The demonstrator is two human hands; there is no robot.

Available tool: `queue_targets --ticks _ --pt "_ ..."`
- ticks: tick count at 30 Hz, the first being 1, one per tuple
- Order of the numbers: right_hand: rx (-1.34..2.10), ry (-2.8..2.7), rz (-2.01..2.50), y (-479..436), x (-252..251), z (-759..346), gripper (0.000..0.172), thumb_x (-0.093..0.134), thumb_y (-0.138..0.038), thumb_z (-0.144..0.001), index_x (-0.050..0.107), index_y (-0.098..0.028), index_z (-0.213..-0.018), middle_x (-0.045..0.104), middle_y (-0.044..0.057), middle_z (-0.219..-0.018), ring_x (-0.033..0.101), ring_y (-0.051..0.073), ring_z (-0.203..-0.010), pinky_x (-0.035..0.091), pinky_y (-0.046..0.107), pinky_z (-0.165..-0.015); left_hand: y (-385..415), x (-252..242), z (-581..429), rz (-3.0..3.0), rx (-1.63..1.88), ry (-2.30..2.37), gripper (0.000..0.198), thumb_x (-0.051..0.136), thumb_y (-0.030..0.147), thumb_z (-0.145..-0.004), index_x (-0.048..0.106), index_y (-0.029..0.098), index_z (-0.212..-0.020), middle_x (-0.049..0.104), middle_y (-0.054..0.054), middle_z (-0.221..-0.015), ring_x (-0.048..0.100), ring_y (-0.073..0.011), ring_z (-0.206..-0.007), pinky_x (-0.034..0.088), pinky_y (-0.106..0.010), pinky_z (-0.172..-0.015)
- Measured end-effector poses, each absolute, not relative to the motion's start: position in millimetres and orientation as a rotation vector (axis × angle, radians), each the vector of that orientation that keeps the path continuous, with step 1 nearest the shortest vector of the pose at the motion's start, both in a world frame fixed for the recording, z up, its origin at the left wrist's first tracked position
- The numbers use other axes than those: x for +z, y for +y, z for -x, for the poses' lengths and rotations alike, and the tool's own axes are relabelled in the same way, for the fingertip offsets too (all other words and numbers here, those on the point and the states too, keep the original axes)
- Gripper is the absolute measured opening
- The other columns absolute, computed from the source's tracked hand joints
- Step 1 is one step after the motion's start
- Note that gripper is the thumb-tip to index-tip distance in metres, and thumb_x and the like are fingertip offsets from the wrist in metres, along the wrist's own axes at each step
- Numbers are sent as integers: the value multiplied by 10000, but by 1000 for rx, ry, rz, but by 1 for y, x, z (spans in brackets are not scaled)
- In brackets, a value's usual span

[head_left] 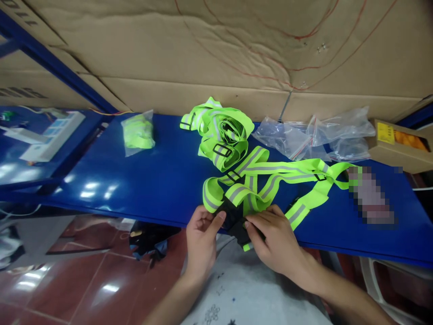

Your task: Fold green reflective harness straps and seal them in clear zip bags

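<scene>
A loose neon-yellow reflective strap harness with grey stripes and black buckles is spread along the front of the blue table. At the table's front edge, my left hand pinches the harness's black part between thumb and fingers. My right hand is closed on the same black part from the other side, its fingertips partly hiding what they grip. A short neon end pokes out below the black piece. Behind lies a second bundle of reflective straps, coiled and touching neither hand.
A bagged folded strap lies to the left. Clear plastic bags sit at the back right beside an open cardboard box. A white power strip is at far left. Cardboard walls the back; a blurred-out object lies right.
</scene>
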State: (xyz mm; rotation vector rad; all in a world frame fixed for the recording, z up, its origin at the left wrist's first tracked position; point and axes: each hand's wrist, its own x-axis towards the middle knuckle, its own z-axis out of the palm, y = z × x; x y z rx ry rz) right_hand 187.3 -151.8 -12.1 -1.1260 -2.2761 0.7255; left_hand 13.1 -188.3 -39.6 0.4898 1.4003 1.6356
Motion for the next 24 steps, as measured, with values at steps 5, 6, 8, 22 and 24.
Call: queue_targets --ticks 5,6,8,22,24 --pt "751 -2284 1124 -152 -11 -186 224 506 -163 -985 718 -176 -914 732 18 -767 650 174 -696 331 353 -780 -189 -40 -15 -485 1613 1376 307 903 321 -722 681 178 -878 634 34 -756 541 -70 -680 463 -147 -680" --pt "754 -2276 1124 -151 -10 -186 222 504 -164 -988 714 -177 -918 734 20 -774 653 176 -706 334 353 -784 -189 -41 -15 -501 1602 1371 310 901 322 -724 679 178 -884 639 31 -765 551 -75 -693 468 -154 -693" --pt "763 -2265 1127 -151 -10 -185 221 498 -168 -994 706 -181 -918 737 22 -788 656 181 -724 338 354 -789 -190 -43 -14 -544 1572 1371 308 891 332 -739 673 177 -892 643 28 -772 565 -83 -709 469 -164 -705" --pt "860 -2176 1206 -138 -8 -186 270 480 -245 -1043 614 -194 -814 669 3 -725 622 166 -682 352 343 -771 -196 -40 -17 -749 1406 1563 281 795 421 -834 655 178 -853 665 22 -708 584 -92 -650 453 -166 -630" --pt "895 -2182 1202 -136 -6 -188 318 463 -276 -1060 588 -198 -778 649 -2 -705 615 165 -679 353 343 -762 -195 -40 -17 -736 1407 1528 269 806 402 -826 656 185 -882 658 30 -705 588 -90 -635 466 -169 -628"
